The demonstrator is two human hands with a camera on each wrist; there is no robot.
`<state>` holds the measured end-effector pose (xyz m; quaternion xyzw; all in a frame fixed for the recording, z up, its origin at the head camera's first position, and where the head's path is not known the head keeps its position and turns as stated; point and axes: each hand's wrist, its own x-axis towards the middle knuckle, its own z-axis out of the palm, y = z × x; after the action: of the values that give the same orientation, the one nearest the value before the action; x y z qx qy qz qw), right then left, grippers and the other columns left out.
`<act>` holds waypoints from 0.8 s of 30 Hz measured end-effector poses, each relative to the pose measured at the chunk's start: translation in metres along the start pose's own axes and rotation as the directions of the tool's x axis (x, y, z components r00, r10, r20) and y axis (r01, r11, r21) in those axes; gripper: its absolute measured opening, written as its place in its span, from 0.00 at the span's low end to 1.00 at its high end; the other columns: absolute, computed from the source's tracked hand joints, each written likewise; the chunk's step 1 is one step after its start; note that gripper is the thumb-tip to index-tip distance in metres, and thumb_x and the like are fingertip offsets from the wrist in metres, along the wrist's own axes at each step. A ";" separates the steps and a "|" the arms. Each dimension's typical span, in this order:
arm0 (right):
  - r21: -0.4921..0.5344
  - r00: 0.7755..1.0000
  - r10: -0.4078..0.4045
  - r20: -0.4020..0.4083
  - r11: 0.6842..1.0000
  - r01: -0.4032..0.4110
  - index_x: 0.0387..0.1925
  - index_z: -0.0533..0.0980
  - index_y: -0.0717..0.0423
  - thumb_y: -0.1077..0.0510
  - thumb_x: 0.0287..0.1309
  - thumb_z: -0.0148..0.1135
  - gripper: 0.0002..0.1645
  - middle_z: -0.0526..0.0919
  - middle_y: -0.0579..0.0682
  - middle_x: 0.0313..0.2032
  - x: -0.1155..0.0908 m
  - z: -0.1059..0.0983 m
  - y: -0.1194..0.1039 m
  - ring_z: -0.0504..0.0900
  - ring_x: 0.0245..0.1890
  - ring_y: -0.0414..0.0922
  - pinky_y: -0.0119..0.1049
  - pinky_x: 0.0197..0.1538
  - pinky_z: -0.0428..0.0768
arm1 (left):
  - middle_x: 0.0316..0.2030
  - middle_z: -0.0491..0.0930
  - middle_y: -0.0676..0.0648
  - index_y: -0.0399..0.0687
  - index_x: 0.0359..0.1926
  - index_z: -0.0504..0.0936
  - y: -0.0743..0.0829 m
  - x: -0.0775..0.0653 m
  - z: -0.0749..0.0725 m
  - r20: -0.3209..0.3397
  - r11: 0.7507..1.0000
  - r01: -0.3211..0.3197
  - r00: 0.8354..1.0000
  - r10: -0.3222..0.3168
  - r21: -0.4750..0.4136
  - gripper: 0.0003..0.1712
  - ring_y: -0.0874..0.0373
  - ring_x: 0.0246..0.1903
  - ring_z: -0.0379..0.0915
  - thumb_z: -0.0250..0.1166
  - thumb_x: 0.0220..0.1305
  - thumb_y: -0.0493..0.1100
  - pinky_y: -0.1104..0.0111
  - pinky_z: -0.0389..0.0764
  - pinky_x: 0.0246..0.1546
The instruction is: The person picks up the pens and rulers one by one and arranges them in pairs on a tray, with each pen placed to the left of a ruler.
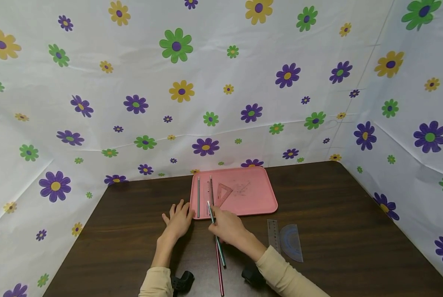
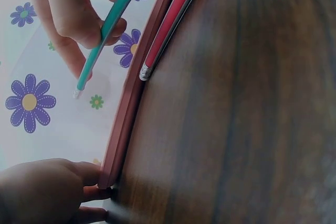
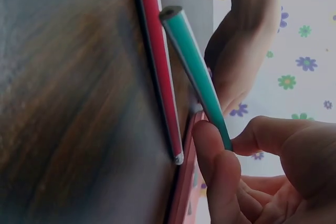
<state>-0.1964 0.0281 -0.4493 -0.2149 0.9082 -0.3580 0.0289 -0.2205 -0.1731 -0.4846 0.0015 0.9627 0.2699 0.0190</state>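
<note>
My right hand (image 1: 228, 227) pinches a green pencil (image 1: 221, 253) between thumb and fingers, over the front edge of a pink tray (image 1: 258, 192). In the right wrist view the green pencil (image 3: 197, 66) slants up from the fingertips. Below it a red pencil (image 1: 220, 272) lies on the table, its metallic-looking end close to the tray. My left hand (image 1: 178, 225) touches the tray's front left corner with fingers extended. On the tray lie another green pencil (image 1: 198, 198), a clear ruler (image 1: 208, 194), a dark pencil (image 1: 212, 187) and a triangle set square (image 1: 223, 193).
Right of the right hand, a clear short ruler (image 1: 273, 235) and a clear protractor (image 1: 291, 243) lie on the dark wooden table (image 1: 329, 214). Flower-patterned sheeting (image 1: 214, 82) stands behind and beside the table.
</note>
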 end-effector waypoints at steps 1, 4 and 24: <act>0.006 1.000 0.005 -0.004 1.000 -0.005 0.67 0.67 0.63 0.63 0.52 0.60 0.38 0.73 0.38 0.10 0.001 0.000 0.001 0.70 0.03 0.31 0.28 0.10 0.69 | 0.75 0.52 0.32 0.39 0.71 0.66 0.000 0.000 0.000 0.002 1.000 0.001 1.000 -0.001 0.000 0.29 0.27 0.74 0.39 0.46 0.78 0.51 0.24 0.32 0.63; 0.023 1.000 0.019 -0.020 1.000 -0.019 0.67 0.67 0.64 0.63 0.52 0.64 0.39 0.73 0.39 0.11 0.003 0.000 0.004 0.70 0.04 0.32 0.29 0.10 0.70 | 0.75 0.52 0.32 0.39 0.71 0.66 -0.001 0.000 0.001 0.004 1.000 0.002 1.000 -0.002 0.000 0.29 0.27 0.74 0.39 0.46 0.78 0.51 0.24 0.32 0.63; 0.144 0.998 0.066 0.011 0.987 -0.067 0.74 0.58 0.61 0.66 0.50 0.69 0.51 0.74 0.48 0.21 0.014 -0.018 0.013 0.73 0.05 0.39 0.34 0.12 0.76 | 0.76 0.52 0.32 0.39 0.71 0.66 -0.001 -0.001 0.001 0.009 1.000 0.000 1.000 0.000 -0.002 0.29 0.27 0.74 0.39 0.46 0.78 0.51 0.23 0.31 0.62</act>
<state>-0.2180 0.0426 -0.4431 -0.1828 0.8865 -0.4210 0.0590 -0.2191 -0.1740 -0.4857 0.0025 0.9624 0.2707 0.0235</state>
